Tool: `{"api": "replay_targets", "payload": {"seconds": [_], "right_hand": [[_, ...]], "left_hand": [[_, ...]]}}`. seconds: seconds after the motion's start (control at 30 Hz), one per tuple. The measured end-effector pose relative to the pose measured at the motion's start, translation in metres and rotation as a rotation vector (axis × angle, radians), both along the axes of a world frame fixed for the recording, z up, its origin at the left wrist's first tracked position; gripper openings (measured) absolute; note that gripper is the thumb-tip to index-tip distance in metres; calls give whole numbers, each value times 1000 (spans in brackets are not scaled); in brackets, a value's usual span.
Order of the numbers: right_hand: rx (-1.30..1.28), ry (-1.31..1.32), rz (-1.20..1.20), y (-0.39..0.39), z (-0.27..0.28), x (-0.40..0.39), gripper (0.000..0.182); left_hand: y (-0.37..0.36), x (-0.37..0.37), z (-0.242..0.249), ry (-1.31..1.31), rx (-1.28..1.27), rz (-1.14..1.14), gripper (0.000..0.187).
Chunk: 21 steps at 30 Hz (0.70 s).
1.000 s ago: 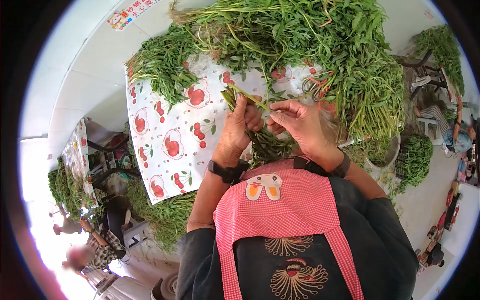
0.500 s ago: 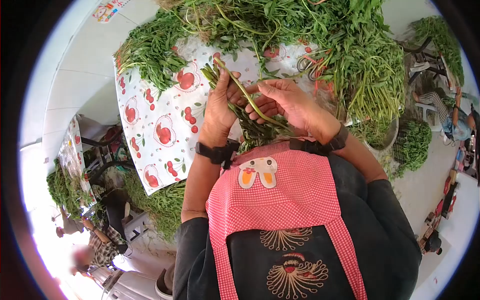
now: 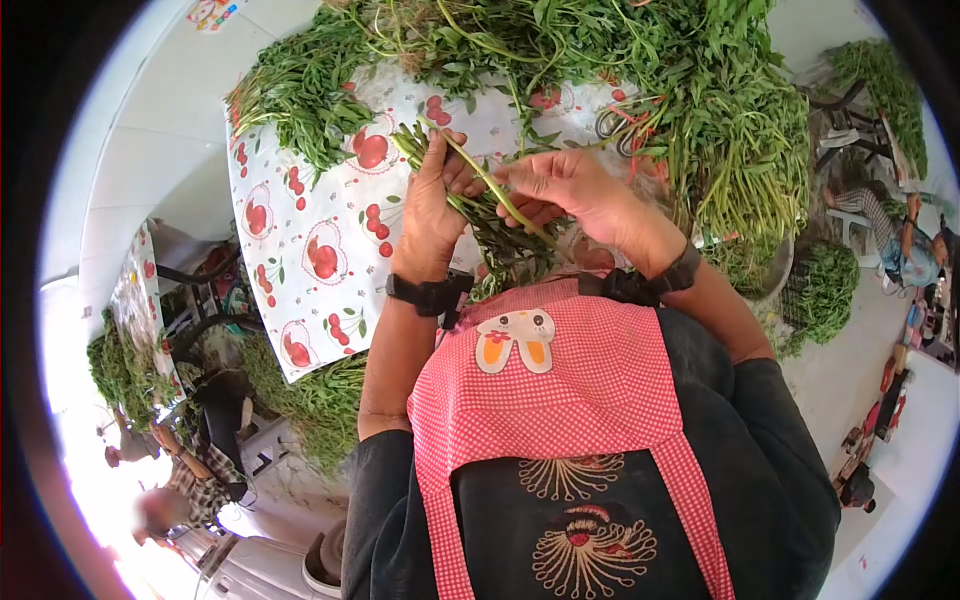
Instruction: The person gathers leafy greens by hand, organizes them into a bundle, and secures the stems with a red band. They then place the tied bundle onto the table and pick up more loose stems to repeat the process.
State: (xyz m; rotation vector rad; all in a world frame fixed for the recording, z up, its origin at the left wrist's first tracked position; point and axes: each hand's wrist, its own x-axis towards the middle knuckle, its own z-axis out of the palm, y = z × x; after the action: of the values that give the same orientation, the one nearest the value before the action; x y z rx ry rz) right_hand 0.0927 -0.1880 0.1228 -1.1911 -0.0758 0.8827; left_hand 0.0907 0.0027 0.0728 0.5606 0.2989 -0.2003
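My left hand (image 3: 435, 212) is wrapped round a bunch of green leafy stems (image 3: 408, 146), cut ends up and dark leaves (image 3: 510, 252) hanging towards my apron. One thicker, paler stem (image 3: 478, 172) slants across the front of the bunch, its upper end by my left thumb. At the middle of that stem, my right hand (image 3: 585, 197) is closed in a pinch, thumb and forefinger at its edge; the exact contact is partly hidden. Both hands are above the cherry-patterned tablecloth (image 3: 325, 258).
Heaped greens (image 3: 640, 60) line the table's far side, with a bundle (image 3: 300, 100) at left. Scissors-like handles (image 3: 608, 127) and red ties (image 3: 655, 140) lie among them. More greens (image 3: 825, 290) stand on the floor at right. People (image 3: 205, 470) sit at both sides.
My right hand's fingers have closed from a looser, more open pose to a pinch at the pale stem. My left hand and the bunch have shifted slightly left.
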Motion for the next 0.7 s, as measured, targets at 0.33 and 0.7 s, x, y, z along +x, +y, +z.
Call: {"api": "replay_targets", "payload": {"seconds": [0.33, 0.7], "right_hand": [[-246, -384, 17, 11, -19, -4, 30], [-576, -1554, 245, 9, -2, -12, 28]], "left_hand": [[-5, -1, 1, 73, 144, 54, 27], [-9, 0, 9, 111, 271, 38, 23]]}}
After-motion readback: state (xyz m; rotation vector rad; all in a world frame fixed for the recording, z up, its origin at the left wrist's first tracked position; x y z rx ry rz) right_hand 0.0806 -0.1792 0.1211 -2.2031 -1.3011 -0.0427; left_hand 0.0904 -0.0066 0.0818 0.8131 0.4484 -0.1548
